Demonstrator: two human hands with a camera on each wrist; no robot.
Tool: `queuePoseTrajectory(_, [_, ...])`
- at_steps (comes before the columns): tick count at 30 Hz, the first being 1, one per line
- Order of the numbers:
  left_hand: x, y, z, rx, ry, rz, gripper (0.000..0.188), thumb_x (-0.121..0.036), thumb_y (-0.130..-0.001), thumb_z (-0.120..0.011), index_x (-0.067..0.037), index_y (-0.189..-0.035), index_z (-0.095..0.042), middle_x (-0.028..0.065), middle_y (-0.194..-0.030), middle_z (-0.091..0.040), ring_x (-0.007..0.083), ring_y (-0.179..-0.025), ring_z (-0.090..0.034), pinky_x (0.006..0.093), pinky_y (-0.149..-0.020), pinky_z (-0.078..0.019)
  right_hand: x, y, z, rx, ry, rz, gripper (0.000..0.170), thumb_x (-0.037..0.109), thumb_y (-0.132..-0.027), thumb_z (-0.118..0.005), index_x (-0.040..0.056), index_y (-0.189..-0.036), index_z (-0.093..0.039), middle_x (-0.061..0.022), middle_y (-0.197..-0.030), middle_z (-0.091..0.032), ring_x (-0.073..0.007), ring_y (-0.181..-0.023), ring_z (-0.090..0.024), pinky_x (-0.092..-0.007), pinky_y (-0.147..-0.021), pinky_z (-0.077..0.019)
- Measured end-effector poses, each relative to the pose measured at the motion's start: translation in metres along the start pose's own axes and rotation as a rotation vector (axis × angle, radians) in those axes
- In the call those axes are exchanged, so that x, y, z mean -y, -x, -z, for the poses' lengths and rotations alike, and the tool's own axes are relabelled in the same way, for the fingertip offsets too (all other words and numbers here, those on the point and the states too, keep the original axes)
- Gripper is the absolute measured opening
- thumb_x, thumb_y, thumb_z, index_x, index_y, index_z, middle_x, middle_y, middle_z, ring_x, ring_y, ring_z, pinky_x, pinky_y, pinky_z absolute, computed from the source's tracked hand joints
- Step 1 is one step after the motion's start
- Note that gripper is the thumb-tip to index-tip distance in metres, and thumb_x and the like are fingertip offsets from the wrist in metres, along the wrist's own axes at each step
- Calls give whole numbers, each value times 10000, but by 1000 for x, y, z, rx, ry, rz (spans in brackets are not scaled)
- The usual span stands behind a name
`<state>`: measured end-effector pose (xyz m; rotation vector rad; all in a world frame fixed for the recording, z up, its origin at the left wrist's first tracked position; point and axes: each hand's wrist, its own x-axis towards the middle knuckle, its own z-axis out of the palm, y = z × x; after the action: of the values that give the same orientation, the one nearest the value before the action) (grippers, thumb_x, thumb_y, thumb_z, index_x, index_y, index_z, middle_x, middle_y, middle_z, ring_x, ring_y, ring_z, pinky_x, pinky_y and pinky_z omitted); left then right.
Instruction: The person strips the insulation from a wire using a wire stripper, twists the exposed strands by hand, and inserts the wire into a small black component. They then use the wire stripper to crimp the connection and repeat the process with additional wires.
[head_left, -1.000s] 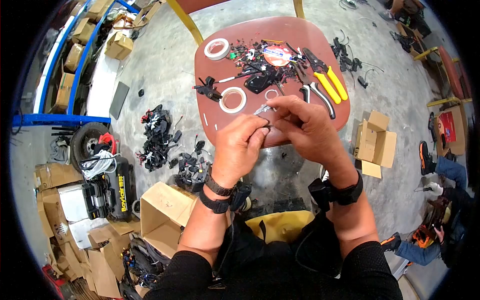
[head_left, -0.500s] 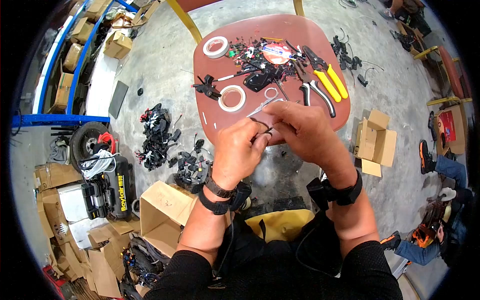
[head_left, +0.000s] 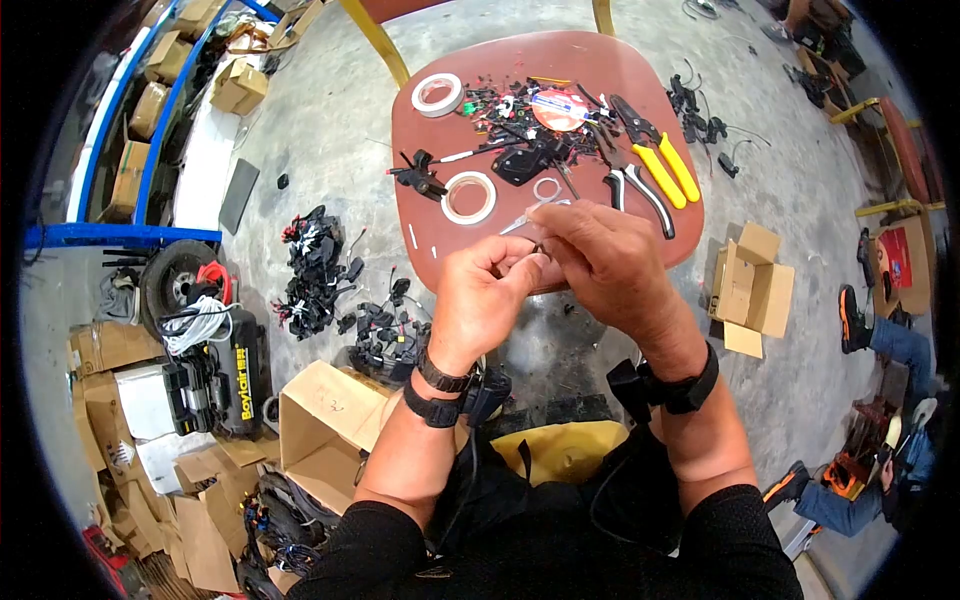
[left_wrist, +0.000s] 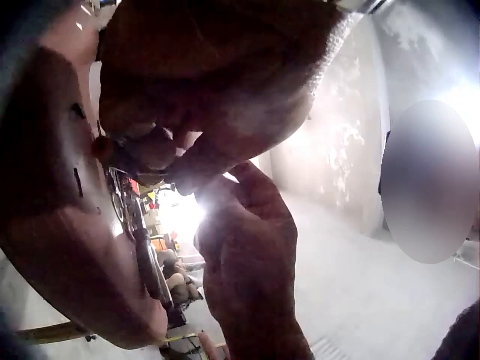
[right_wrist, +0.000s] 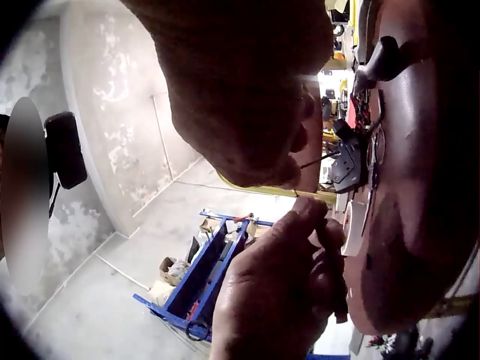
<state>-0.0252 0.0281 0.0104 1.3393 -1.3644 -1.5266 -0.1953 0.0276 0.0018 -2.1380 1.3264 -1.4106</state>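
Note:
Over the front of the brown chair seat (head_left: 560,58), both hands meet fingertip to fingertip. My left hand (head_left: 482,300) pinches a thin black wire (head_left: 540,247) between thumb and forefinger. From the other side my right hand (head_left: 615,262) holds the same wire, its fingers bent close over it; most of the wire is hidden. In the right wrist view a dark strand (right_wrist: 318,160) sticks out past the fingers. Just beyond the hands lie scissors (head_left: 518,224) and a roll of white tape (head_left: 490,202).
Farther back on the seat are another tape roll (head_left: 437,112), a heap of small black parts (head_left: 520,160), yellow-handled cutters (head_left: 672,170) and pliers (head_left: 648,198). Cardboard boxes (head_left: 760,290) and piles of black parts (head_left: 315,270) stand on the floor. Another person (head_left: 900,470) sits at right.
The hands stay together over the seat edge while their fingers shift on the wire. A loop of wire seen half a second ago is now mostly covered by the fingers.

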Motion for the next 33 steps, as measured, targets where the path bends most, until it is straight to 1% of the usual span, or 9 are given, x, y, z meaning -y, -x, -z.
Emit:
queuePoseTrajectory(3, [5, -1, 1, -12, -30, -33, 53, -10, -908, -693, 28, -945, -689, 1, -800, -682, 36, -707, -592, 198, -592, -487, 2, 1, -1, -1, -97, -108, 245, 9, -794, -689, 43, -1035, -661, -124, -821, -688, -285, -720, -706, -350, -593, -551])
queuePoseTrajectory(8, [14, -3, 2, 11, 73, -85, 58, 0, -902, -684, 36, -942, -661, 1, -823, -675, 33, -741, -577, 207, -628, -499, 12, -1, 7, 64, -373, -334, 181, -19, -880, -639, 0, -1060, -639, -120, -813, -686, -177, -688, -705, -292, -585, -537])
queuePoseTrajectory(12, [6, -2, 8, 45, -87, -128, 61, 1, -884, -701, 26, -936, -683, 3, -818, -677, 48, -736, -595, 226, -638, -504, 10, -2, 10, 103, -465, -362, 177, -22, -900, -627, -14, -1077, -630, -90, -775, -666, -113, -684, -683, -266, -581, -529])
queuePoseTrajectory(14, [3, -4, 14, 79, -249, -161, 54, 20, -874, -706, 29, -924, -692, 14, -826, -689, 82, -763, -638, 246, -679, -528, 9, -2, 13, 146, -518, -401, 195, -30, -895, -623, -12, -1089, -628, -82, -765, -660, -116, -679, -684, -263, -592, -532])
queuePoseTrajectory(17, [6, -8, 19, 125, -307, -393, 67, 27, -856, -701, 26, -922, -703, 38, -816, -699, 122, -769, -654, 269, -683, -521, 1, 0, 15, 196, -560, -418, 216, -42, -884, -612, -12, -1097, -623, -71, -754, -653, -117, -675, -685, -261, -603, -536])
queuePoseTrajectory(23, [-2, -10, 21, 120, -627, -641, 111, 35, -779, -724, 5, -885, -705, 106, -799, -688, 255, -756, -679, 323, -676, -523, -6, 4, 14, 287, -584, -483, 273, -60, -850, -602, 3, -1115, -626, -74, -751, -659, -125, -671, -686, -279, -616, -542])
queuePoseTrajectory(26, [-1, -9, 19, 106, -705, -638, 130, 32, -750, -736, -7, -871, -705, 119, -800, -683, 301, -749, -674, 347, -671, -527, -3, 4, 12, 299, -551, -505, 307, -62, -842, -611, 14, -1138, -626, -81, -753, -661, -126, -688, -682, -284, -630, -541])
queuePoseTrajectory(29, [4, -11, 16, 50, -694, -656, 126, 25, -758, -750, 7, -874, -703, 95, -783, -693, 226, -684, -664, 321, -639, -516, 4, -1, 14, 238, -527, -432, 336, -64, -842, -626, 24, -1166, -625, -73, -794, -671, -103, -709, -663, -269, -637, -533])
queuePoseTrajectory(33, [6, -9, 15, 5, -290, -243, 112, -6, -807, -769, 19, -897, -707, 29, -753, -685, 91, -649, -609, 245, -587, -475, -11, -1, 6, -51, -594, -393, 376, -66, -846, -651, 42, -1205, -626, -47, -911, -685, -52, -712, -612, -228, -628, -506])
